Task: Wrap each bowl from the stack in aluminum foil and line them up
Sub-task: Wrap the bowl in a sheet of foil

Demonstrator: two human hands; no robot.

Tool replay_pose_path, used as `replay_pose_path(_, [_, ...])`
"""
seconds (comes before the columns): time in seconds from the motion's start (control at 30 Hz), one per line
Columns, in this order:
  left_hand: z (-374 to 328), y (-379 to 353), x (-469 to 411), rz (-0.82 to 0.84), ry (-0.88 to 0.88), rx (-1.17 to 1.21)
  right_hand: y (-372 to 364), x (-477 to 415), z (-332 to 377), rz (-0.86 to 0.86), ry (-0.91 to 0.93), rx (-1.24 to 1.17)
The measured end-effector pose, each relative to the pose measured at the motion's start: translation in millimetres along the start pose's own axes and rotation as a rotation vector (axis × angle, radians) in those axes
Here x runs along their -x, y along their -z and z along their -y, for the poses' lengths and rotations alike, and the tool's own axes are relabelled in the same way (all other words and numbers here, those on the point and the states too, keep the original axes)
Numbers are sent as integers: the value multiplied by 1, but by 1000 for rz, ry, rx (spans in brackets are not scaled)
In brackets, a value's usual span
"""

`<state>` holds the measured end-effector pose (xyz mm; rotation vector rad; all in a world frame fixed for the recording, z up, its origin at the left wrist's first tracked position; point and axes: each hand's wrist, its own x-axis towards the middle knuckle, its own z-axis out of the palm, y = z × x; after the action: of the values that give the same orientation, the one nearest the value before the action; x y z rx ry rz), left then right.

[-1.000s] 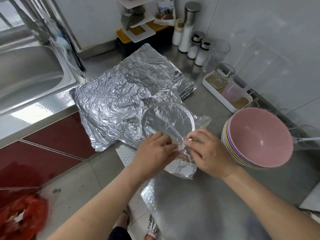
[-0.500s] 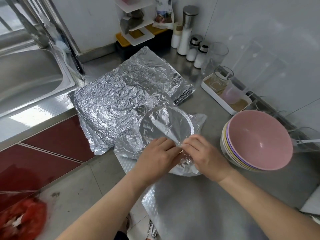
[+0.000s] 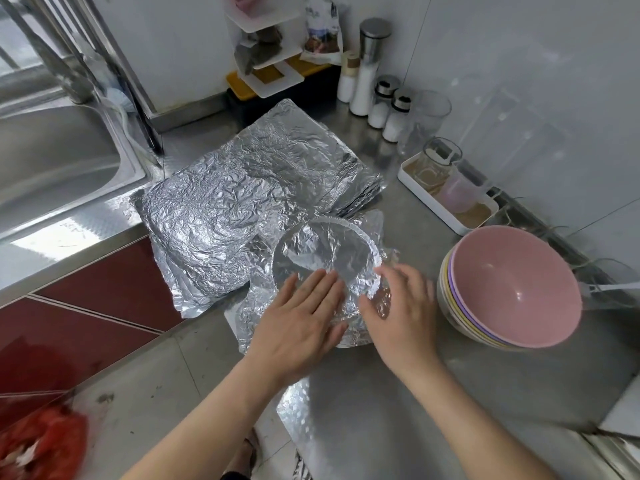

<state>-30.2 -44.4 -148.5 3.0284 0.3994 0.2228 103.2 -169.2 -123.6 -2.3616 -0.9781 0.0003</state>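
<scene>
Two hands rest on foil-wrapped bowl (image 3: 332, 252) near front edge of counter (image 3: 381, 417). L hand (image 3: 304, 317) flat, fingers straight, pressing foil over near rim. R hand (image 3: 398, 313) relaxed, fingers spread on foil at bowl's right side. To the right sits stack of bowls (image 3: 512, 289); foil sheets (image 3: 235, 195) lie behind-left.

The foil sheets (image 3: 242, 202) are thin metal, bright and finely crumpled. The foil on the wrapped bowl (image 3: 332, 258) is creased the same way, though smoother across the top. The stacked bowls (image 3: 512, 285) look like smooth matt plastic. The bench (image 3: 346, 410) is dull brushed steel and the sink (image 3: 52, 161) is shinier steel. The cupboard front (image 3: 86, 306) is glossy red.
</scene>
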Motion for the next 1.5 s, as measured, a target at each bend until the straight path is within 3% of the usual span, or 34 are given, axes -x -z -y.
replay_pose_path(0.07, [-2,2,-2,-29,8,4,3,-3,10,-27,-195,-73])
replay_pose_path(0.17, [-6,5,-3,-73,23,16,5,-10,17,86,-464,-148])
replay_pose_path(0.4, [-18,2,-13,-306,-50,171,5,-23,20,190,-620,-154])
replay_pose_path(0.7, [-29,-3,-22,-381,-66,175,15,-27,30,300,-531,-18])
replay_pose_path(0.87, [-40,5,-34,-279,6,354,24,-34,32,271,-516,21])
replay_pose_path(0.93, [-34,16,-34,-284,76,448,25,-37,29,226,-522,12])
replay_pose_path(1.03, [-9,29,-36,-330,358,418,23,-36,27,189,-514,6])
replay_pose_path(1.13, [16,32,-39,-169,554,409,17,-28,28,216,-527,23])
replay_pose_path(1.2, [22,32,-38,-112,576,414,14,-28,27,208,-550,21])
replay_pose_path(1.37, [19,33,-34,-168,581,395,19,-36,16,131,-563,26])
replay_pose_path(1.5, [12,43,-33,-117,691,415,19,-43,7,77,-541,52])
